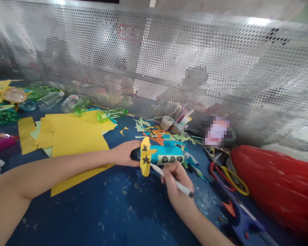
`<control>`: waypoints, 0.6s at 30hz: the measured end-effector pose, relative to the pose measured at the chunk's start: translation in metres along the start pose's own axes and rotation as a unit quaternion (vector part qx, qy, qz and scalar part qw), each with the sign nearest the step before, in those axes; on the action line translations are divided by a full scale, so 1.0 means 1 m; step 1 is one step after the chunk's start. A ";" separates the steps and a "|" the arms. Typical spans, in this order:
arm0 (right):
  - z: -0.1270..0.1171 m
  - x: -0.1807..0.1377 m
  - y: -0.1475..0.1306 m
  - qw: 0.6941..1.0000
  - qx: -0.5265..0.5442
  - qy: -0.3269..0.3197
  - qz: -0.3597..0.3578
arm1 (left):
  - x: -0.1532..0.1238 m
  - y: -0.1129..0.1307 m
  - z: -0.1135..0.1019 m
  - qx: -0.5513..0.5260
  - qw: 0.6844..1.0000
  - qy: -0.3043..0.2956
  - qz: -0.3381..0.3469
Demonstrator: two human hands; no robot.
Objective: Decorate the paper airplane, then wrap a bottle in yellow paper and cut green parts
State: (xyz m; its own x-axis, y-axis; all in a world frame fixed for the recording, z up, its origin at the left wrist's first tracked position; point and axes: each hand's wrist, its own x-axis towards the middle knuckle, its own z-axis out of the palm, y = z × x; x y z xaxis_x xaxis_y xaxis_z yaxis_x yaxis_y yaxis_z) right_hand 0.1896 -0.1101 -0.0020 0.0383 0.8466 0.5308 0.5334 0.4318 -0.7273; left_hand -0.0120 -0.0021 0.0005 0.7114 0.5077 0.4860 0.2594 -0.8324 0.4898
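Observation:
A plastic bottle wrapped in blue paper lies sideways on the blue table, with a pale strip of dark round spots along its side. Across it sits a yellow paper piece bearing dark stars. My left hand grips the bottle's dark left end, its fingers partly hidden behind it. In my right hand is a white marker, pinched between thumb and fingers. The marker's tip meets the yellow piece, or nearly so, beside the lower star.
Yellow paper sheets lie under and beyond my left arm. Green and clear bottles line the back left. Paper scraps and small pots are behind the work. Scissors, a blue glue gun and a red bag occupy the right.

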 end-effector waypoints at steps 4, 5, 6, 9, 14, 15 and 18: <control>0.000 -0.001 0.003 1.000 -0.002 0.002 0.001 | 0.000 -0.001 0.000 0.003 1.000 0.000 0.000; 0.000 -0.001 0.004 1.000 -0.002 0.001 0.000 | 0.000 -0.001 0.000 0.004 1.000 0.000 -0.001; 0.000 -0.001 0.004 1.000 -0.001 -0.001 -0.001 | 0.000 -0.001 0.000 0.005 1.000 -0.001 -0.001; 0.000 -0.001 0.003 1.000 0.001 -0.002 -0.002 | 0.000 -0.001 0.001 0.005 1.000 -0.001 -0.003; 0.000 -0.001 0.002 1.000 0.004 -0.001 -0.001 | 0.000 0.000 0.000 0.004 1.000 0.003 -0.002; 0.000 -0.001 0.002 1.000 0.004 -0.001 0.001 | 0.000 0.000 0.000 0.005 1.000 0.002 -0.001; 0.000 -0.001 0.002 1.000 0.003 -0.004 0.003 | 0.001 0.001 -0.001 0.006 1.000 0.002 -0.001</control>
State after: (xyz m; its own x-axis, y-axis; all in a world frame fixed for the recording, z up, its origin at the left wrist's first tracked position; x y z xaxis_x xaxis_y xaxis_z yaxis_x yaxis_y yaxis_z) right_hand 0.1910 -0.1102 -0.0042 0.0346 0.8513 0.5235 0.5281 0.4291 -0.7328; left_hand -0.0116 -0.0027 0.0020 0.7085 0.5102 0.4876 0.2682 -0.8337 0.4828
